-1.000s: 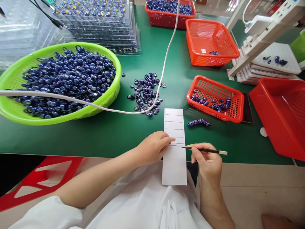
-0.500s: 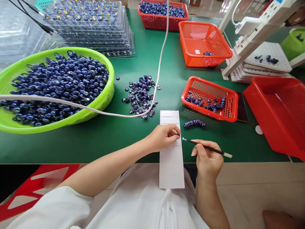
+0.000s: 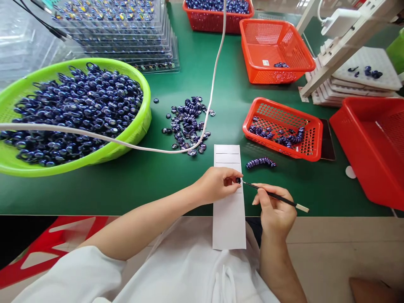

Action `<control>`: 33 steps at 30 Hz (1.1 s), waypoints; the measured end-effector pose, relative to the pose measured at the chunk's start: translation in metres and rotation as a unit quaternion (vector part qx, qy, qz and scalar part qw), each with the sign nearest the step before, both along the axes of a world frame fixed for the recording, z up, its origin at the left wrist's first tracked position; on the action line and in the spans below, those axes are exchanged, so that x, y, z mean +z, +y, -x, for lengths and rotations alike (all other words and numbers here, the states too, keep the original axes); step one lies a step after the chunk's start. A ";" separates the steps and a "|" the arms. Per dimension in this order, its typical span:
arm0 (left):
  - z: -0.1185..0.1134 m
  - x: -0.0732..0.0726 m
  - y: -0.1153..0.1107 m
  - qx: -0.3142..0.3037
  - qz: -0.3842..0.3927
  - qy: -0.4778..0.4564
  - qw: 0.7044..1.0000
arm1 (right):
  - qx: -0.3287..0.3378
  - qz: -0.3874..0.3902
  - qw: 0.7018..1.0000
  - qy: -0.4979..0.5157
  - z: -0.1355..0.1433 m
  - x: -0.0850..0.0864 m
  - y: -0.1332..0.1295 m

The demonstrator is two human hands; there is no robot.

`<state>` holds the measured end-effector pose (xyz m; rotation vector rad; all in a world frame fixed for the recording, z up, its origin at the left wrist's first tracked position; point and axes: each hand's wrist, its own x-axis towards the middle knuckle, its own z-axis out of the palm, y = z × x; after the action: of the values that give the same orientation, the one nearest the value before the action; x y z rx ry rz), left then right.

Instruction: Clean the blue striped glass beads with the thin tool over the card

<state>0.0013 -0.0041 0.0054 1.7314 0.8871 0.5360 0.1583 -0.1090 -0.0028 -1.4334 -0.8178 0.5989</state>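
Between the thumb and fingers of my left hand is a small dark piece, held above a white paper strip with thin cross lines. My right hand is closed on a thin black stick tool with a pale back end. The tool's white tip touches or nearly touches the dark piece. A curved row of shiny dark blue pieces lies on the green table just right of the strip. Loose pieces of the same kind form a pile beyond my left hand.
A green basket heaped with dark pieces stands at left, near stacked clear trays. A white cable loops over the pile. Red baskets and a red bin stand at right, below a white post.
My left fingers have turned the dark piece so that its round face shows more. The tool tip has come up to it. The view has shifted slightly.
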 end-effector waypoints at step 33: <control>-0.001 -0.009 -0.003 -0.019 -0.183 0.046 0.982 | 0.025 0.029 0.997 -0.071 0.000 -0.009 -0.003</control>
<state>0.0024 -0.0068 -0.0034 2.1163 0.8562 0.6273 0.1583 -0.1119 -0.0118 -1.5247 -0.9582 0.5673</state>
